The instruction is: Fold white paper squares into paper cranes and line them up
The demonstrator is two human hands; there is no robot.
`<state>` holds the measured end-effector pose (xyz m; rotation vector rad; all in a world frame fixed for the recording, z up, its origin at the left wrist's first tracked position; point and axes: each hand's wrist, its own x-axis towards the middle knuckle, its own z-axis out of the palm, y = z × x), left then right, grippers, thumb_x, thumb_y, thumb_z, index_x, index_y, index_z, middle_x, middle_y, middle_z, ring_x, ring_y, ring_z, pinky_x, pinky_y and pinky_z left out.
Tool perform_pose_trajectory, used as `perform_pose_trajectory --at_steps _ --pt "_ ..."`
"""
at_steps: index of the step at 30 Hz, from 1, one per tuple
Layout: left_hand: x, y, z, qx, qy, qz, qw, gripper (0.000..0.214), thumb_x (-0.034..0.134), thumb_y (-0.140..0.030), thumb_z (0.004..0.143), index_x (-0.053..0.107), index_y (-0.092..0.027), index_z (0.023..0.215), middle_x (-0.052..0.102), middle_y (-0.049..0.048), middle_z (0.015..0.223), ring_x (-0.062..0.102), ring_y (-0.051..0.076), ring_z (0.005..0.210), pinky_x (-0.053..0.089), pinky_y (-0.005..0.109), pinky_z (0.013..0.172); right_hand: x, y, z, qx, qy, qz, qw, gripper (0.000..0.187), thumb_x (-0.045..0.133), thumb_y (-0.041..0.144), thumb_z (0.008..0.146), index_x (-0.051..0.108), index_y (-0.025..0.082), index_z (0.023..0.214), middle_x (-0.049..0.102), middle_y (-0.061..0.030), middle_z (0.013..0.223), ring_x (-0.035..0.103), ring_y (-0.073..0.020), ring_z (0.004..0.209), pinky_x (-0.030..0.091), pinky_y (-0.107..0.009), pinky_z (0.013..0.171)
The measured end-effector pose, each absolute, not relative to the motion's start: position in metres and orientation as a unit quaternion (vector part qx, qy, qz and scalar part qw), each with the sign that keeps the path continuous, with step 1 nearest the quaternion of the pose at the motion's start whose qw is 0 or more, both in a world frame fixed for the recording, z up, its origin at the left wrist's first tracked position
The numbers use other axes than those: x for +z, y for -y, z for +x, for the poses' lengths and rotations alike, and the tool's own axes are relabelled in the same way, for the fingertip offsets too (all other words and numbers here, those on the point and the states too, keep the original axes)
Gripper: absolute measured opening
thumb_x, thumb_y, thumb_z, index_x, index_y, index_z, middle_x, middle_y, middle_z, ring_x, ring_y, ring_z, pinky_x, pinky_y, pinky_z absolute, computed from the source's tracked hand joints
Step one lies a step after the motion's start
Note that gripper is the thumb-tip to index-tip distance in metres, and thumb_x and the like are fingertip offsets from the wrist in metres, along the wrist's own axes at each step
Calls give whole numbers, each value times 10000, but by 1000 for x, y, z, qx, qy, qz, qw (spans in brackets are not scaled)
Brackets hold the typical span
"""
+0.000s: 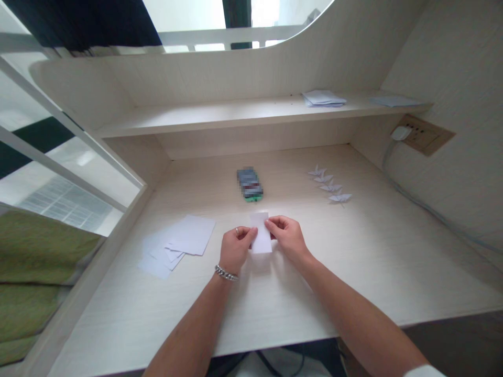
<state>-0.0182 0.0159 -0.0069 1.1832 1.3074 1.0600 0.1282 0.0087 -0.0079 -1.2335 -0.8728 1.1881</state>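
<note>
A small folded white sheet of paper [261,235] lies upright in the middle of the pale wooden desk [353,262]. My left hand [234,248], with a ring and a chain bracelet, pinches its left edge. My right hand [286,235] pinches its right edge near the top. Both hands have their fingers closed on the sheet.
Loose white sheets [178,243] lie spread to the left of my hands. Several folded paper cranes [330,184] sit in a row at the right rear. A blurred dark object [249,184] lies behind the sheet. More paper [323,98] rests on the shelf; a wall socket [422,135] with a plugged-in cable is at right.
</note>
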Motion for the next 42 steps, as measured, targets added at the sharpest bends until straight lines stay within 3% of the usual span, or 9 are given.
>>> perform_pose_trajectory --at_steps 6,13,23,37,42 --pt "-9 -20 -23 457 -570 499 466 312 730 -428 668 685 -120 637 601 0 499 484 93 452 363 205 441 -11 -7 125 593 388 -517 480 315 747 434 604 655 135 639 614 -6 549 523 -105 466 427 -229 447" --pt "-7 -16 -17 417 -547 472 552 288 755 -387 638 683 -110 671 651 27 578 549 107 490 442 213 479 -14 -9 128 527 411 -526 526 318 695 453 675 659 138 654 600 -4 532 523 -118 475 428 -242 457" --pt "0 -14 -21 413 -565 517 494 279 728 -378 680 626 -133 594 585 -11 466 501 89 424 365 190 424 -15 -8 128 558 415 -521 494 334 743 452 628 668 131 686 638 -24 571 574 -124 470 456 -233 448" --pt "4 -11 -21 407 -570 503 507 304 745 -375 659 576 -153 536 539 -35 424 487 84 409 347 193 420 -13 -6 128 560 435 -521 475 313 706 444 672 627 143 634 603 0 536 553 -107 457 436 -220 441" --pt "8 -10 -22 350 -549 538 535 283 724 -356 670 585 -149 536 568 -17 441 469 79 398 338 193 418 -6 -8 138 544 425 -515 509 303 747 426 648 644 157 744 648 -5 658 590 -126 573 473 -221 489"
